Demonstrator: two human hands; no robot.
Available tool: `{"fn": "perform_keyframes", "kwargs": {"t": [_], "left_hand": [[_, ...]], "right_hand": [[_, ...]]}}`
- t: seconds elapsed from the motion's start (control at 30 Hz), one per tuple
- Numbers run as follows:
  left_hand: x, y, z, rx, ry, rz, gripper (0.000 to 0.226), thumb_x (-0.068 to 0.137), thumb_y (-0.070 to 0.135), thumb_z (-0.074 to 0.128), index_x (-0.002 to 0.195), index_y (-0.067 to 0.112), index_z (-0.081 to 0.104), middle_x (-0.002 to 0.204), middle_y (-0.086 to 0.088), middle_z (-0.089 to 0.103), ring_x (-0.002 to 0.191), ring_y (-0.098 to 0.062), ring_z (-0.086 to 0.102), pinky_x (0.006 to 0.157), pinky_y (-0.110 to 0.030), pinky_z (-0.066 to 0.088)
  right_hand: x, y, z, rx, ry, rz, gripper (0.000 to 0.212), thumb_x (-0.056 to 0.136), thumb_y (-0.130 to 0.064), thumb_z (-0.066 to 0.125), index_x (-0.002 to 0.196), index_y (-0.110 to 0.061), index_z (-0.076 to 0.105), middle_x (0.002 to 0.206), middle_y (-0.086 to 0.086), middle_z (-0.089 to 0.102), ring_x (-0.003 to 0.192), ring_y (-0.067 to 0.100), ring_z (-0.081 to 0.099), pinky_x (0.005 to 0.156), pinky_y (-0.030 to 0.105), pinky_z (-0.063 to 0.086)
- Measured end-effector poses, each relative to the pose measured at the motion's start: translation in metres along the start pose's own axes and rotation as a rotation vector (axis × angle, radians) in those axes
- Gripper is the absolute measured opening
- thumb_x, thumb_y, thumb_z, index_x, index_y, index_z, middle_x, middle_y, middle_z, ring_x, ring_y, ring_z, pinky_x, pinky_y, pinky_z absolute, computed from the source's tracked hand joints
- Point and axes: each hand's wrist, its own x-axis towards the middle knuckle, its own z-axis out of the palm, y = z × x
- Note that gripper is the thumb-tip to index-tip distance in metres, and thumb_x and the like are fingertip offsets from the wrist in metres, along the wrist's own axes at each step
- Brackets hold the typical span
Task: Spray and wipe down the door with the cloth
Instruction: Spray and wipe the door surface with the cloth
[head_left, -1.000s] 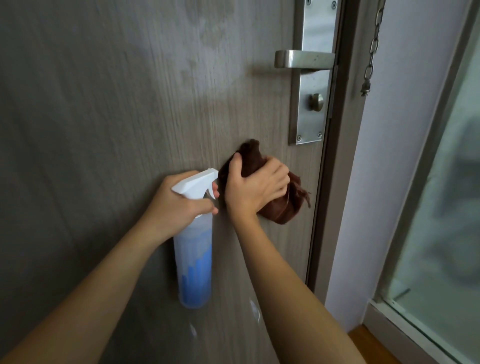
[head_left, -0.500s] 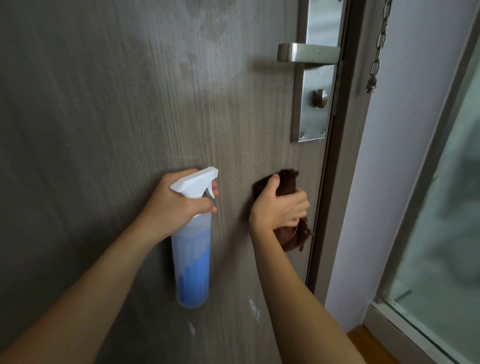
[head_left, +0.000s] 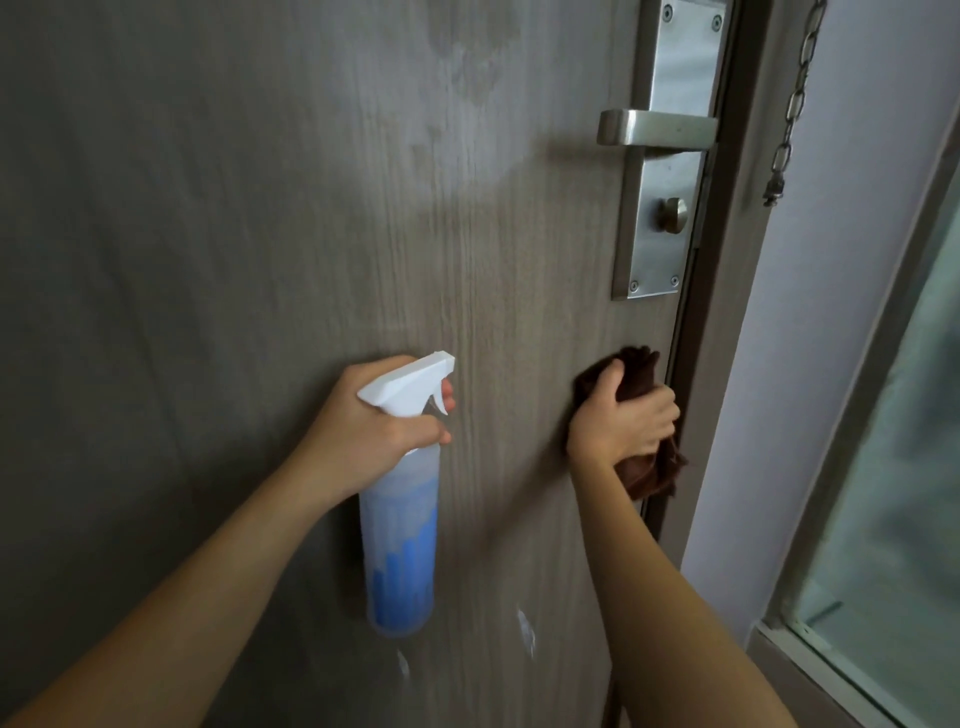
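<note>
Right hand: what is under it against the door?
Under the right hand is a bunched brown cloth, showing above and below the fingers, beside the door's latch edge. The door surface beneath is covered.

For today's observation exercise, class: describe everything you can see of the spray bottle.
The spray bottle has a white plastic trigger head with its nozzle aimed right, close to the grey wood-grain door. Its translucent, tall, round body hangs roughly upright, with blue liquid filling the lower part. The left hand grips its neck, one finger on the trigger. Whether it touches the door cannot be told.
</note>
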Motion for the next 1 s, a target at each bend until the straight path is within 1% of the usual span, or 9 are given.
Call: {"fn": "perform_keyframes", "kwargs": {"t": [0.1, 0.17, 0.27, 0.33, 0.53, 0.63, 0.7, 0.83, 1.0], "left_hand": [[-0.002, 0.002, -0.003, 0.041, -0.009, -0.004, 0.021, 0.056, 0.006, 0.074, 0.076, 0.009, 0.068, 0.080, 0.001, 0.069, 0.076, -0.008, 0.062, 0.069, -0.021, 0.045], [-0.006, 0.002, -0.006, 0.047, 0.002, 0.004, 0.020, 0.056, 0.007, 0.073, 0.075, 0.011, 0.067, 0.081, -0.001, 0.069, 0.077, -0.008, 0.061, 0.069, -0.022, 0.045], [-0.020, 0.004, -0.019, 0.021, 0.023, 0.043, 0.019, 0.057, 0.005, 0.073, 0.073, 0.013, 0.065, 0.082, 0.000, 0.069, 0.078, -0.010, 0.061, 0.069, -0.025, 0.046], [-0.029, 0.005, -0.032, 0.012, 0.028, 0.064, 0.019, 0.056, 0.004, 0.073, 0.072, 0.012, 0.065, 0.082, -0.003, 0.069, 0.079, -0.012, 0.062, 0.071, -0.026, 0.047], [-0.042, 0.010, -0.053, -0.057, -0.020, 0.082, 0.020, 0.054, 0.005, 0.072, 0.072, 0.012, 0.067, 0.083, -0.006, 0.071, 0.077, -0.011, 0.063, 0.069, -0.024, 0.049], [-0.042, 0.009, -0.056, -0.059, -0.068, 0.092, 0.018, 0.056, 0.006, 0.071, 0.072, 0.013, 0.067, 0.082, -0.007, 0.070, 0.079, -0.023, 0.065, 0.069, -0.026, 0.048], [-0.040, 0.008, -0.058, -0.071, -0.087, 0.077, 0.018, 0.056, 0.006, 0.072, 0.072, 0.013, 0.067, 0.082, -0.006, 0.071, 0.082, -0.025, 0.066, 0.070, -0.027, 0.049], [-0.039, 0.003, -0.052, -0.091, -0.146, 0.059, 0.017, 0.058, 0.006, 0.071, 0.073, 0.013, 0.068, 0.079, 0.000, 0.070, 0.078, -0.012, 0.065, 0.069, -0.023, 0.049], [-0.029, -0.018, -0.026, -0.075, -0.105, 0.052, 0.017, 0.058, 0.004, 0.071, 0.073, 0.011, 0.067, 0.079, 0.001, 0.070, 0.078, -0.012, 0.065, 0.071, -0.023, 0.049]], "right_hand": [[-0.006, -0.012, -0.001, -0.031, -0.030, 0.090, 0.060, 0.086, -0.057, 0.051, 0.117, -0.005, 0.049, 0.123, 0.014, 0.046, 0.122, 0.034, 0.038, 0.108, 0.051, 0.024], [-0.021, -0.030, 0.004, -0.042, -0.054, 0.054, 0.055, 0.090, -0.051, 0.056, 0.119, -0.005, 0.047, 0.126, 0.014, 0.045, 0.125, 0.034, 0.035, 0.109, 0.051, 0.022], [-0.059, -0.059, 0.016, -0.061, -0.126, -0.157, 0.055, 0.086, -0.055, 0.053, 0.114, -0.008, 0.048, 0.119, 0.012, 0.044, 0.120, 0.030, 0.035, 0.106, 0.047, 0.021], [-0.077, -0.069, 0.016, -0.086, -0.152, -0.219, 0.054, 0.089, -0.055, 0.054, 0.116, -0.009, 0.047, 0.121, 0.011, 0.044, 0.121, 0.029, 0.034, 0.108, 0.047, 0.020], [-0.083, -0.077, 0.010, -0.133, -0.180, -0.198, 0.054, 0.094, -0.050, 0.053, 0.124, -0.006, 0.044, 0.130, 0.014, 0.041, 0.126, 0.033, 0.032, 0.110, 0.047, 0.021], [-0.087, -0.082, 0.009, -0.149, -0.191, -0.193, 0.053, 0.096, -0.050, 0.051, 0.124, -0.007, 0.043, 0.131, 0.013, 0.040, 0.126, 0.032, 0.031, 0.110, 0.047, 0.021], [-0.089, -0.085, 0.008, -0.154, -0.192, -0.180, 0.052, 0.096, -0.049, 0.051, 0.124, -0.007, 0.042, 0.131, 0.013, 0.039, 0.127, 0.032, 0.031, 0.111, 0.047, 0.020], [-0.089, -0.081, 0.008, -0.120, -0.157, -0.179, 0.048, 0.095, -0.048, 0.053, 0.120, -0.008, 0.044, 0.127, 0.011, 0.041, 0.124, 0.029, 0.033, 0.109, 0.045, 0.021], [-0.084, -0.070, 0.013, -0.084, -0.136, -0.214, 0.050, 0.092, -0.051, 0.058, 0.117, -0.010, 0.046, 0.122, 0.008, 0.043, 0.120, 0.026, 0.035, 0.106, 0.043, 0.022]]}}
